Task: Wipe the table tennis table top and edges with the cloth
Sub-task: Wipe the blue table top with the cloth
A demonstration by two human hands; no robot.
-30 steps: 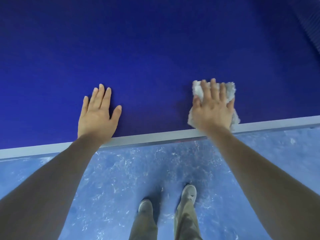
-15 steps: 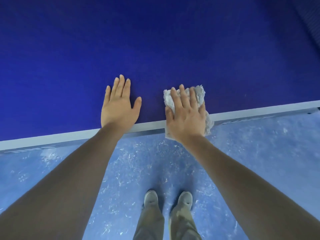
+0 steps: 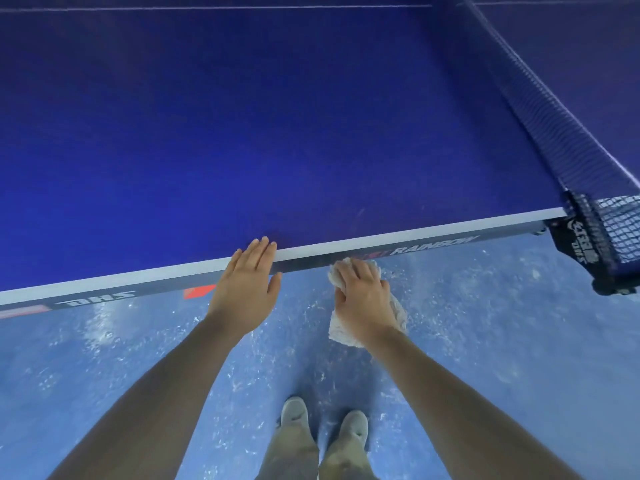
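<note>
- One table tennis table (image 3: 277, 133), dark blue on top, fills the far part of the room; a white line borders its near edge and a thinner white line runs across far off.
- One net (image 3: 561, 133) crosses the table on the right, and its post clamp (image 3: 588, 251) grips the near edge at the right end.
- One cloth (image 3: 398, 313), pale and fluffy, sits just off the table, its far end touching the dark side edge below the white line.
- Two hands: the left hand (image 3: 247, 289) lies flat, fingers straight and together, their tips over the white line and onto the blue top.
- The right hand (image 3: 363, 296) grasps the cloth, fingers curled over its top and pushing it against the side edge, right of the left hand with a gap between them.
- Two pale shoes (image 3: 294, 412) stand close together on the speckled blue floor (image 3: 502, 341).
- Writing on the side edge: "DHS" on the left, seen upside down, beside a red mark (image 3: 199, 292); "RAINBOW" on the right. The clamp also carries white lettering, too tilted to read fully.
- The side edge runs on uncovered to the left and right of the hands, and the floor lies open on both sides.
</note>
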